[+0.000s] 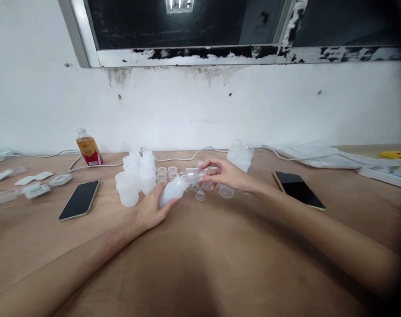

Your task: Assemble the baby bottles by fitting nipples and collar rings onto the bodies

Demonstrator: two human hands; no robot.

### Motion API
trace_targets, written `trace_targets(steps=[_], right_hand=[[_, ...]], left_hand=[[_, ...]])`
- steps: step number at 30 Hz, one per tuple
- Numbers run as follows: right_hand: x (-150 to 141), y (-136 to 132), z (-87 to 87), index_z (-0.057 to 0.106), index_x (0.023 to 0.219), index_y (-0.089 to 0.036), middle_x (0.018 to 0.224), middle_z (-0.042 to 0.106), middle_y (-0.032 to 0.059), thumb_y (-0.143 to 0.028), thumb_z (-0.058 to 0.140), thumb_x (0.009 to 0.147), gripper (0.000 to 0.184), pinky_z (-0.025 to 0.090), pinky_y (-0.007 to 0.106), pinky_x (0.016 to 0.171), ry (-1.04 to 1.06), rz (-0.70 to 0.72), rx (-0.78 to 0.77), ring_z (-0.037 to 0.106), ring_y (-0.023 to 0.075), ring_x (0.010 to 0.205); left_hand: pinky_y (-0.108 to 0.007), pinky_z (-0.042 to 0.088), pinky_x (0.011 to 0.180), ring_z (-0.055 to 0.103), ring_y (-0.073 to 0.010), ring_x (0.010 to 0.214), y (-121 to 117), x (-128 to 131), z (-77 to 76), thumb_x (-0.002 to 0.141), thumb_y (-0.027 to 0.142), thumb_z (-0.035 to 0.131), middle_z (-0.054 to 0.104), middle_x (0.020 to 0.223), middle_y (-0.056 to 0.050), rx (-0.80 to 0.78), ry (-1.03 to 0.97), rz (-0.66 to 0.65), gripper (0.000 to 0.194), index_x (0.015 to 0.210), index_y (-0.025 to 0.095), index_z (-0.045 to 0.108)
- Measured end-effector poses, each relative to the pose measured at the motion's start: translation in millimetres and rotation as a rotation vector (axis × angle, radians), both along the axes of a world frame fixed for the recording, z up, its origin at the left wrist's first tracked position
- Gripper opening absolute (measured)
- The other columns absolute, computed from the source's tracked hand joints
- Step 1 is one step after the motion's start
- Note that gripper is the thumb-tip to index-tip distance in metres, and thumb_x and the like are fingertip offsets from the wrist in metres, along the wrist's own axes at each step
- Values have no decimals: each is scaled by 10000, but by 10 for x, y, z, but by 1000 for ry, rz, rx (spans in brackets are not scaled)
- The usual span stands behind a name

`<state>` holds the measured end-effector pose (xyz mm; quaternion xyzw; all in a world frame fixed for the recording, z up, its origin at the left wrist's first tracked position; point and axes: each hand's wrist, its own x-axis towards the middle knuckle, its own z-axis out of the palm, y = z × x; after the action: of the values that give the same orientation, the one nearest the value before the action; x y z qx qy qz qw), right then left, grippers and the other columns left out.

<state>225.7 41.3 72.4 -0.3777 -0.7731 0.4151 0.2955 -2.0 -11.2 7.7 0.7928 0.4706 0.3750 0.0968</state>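
Note:
My left hand [154,207] is wrapped round a milky white baby bottle [172,192], tilted with its neck up to the right. A clear cap [193,175] is pinched in the fingers of my right hand [222,174], at the bottle's top end; whether it is seated there I cannot tell. Just left of the held bottle stand several white bottles without tops [129,189]. Pale collar rings [161,170] lie behind it in rows. Under my right hand are clear nipples [200,194] and clear caps [226,191], partly hidden by the fingers.
Bottles with domed caps [242,155] stand behind my right hand. Phones lie at left [79,200] and right [298,189]. A drink bottle [89,147] and a white cable [200,154] are along the wall. Small white packs [36,190] lie far left, plastic bags [313,156] at back right.

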Motion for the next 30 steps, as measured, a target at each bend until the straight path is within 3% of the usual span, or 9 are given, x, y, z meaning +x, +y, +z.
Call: trace_targets(steps=[5,12,18,23,27,30], right_hand=[[-21,-6,29,507,912,-180,1001,543,57,-316,630,626,340,479,218,478,12,62,51,576,149,770],[21,-26,66,522,930,-182,1021,544,59,-308,624,641,331,467,218,498,-70,87,95,555,139,766],[-39,-15,-27,509,920,-165,992,535,62,-310,635,630,348,459,223,499,-15,101,72,544,107,683],[-80,18,-128,530,955,-161,1011,538,66,-311,631,626,376,464,229,536,80,139,67,543,130,766],[-58,20,-144,548,1000,-169,1000,564,66,-309,639,613,421,471,237,565,76,148,81,546,145,802],[-34,3,-92,561,1019,-179,949,590,56,-300,643,612,433,473,238,567,52,146,86,547,156,816]], left_hand=[[-329,398,792,501,-209,936,3,2,-6,791,389,423,528,1046,-68,21,40,-36,379,1105,177,408],[-337,404,781,508,-213,920,14,-5,-19,788,400,422,535,1022,-73,20,60,-25,383,1095,172,413],[-334,410,772,512,-209,902,8,-2,-3,788,394,417,541,990,-68,33,67,-25,374,1085,167,423],[-331,410,769,514,-209,893,4,-2,-13,782,400,424,540,992,-73,30,47,-48,390,1095,168,432],[-318,405,756,519,-200,856,-50,27,64,768,402,446,563,959,-57,-83,-57,-91,369,1047,164,482],[-285,411,686,526,-191,816,-101,55,175,762,428,444,584,908,-37,-324,-188,-160,364,1001,165,521]])
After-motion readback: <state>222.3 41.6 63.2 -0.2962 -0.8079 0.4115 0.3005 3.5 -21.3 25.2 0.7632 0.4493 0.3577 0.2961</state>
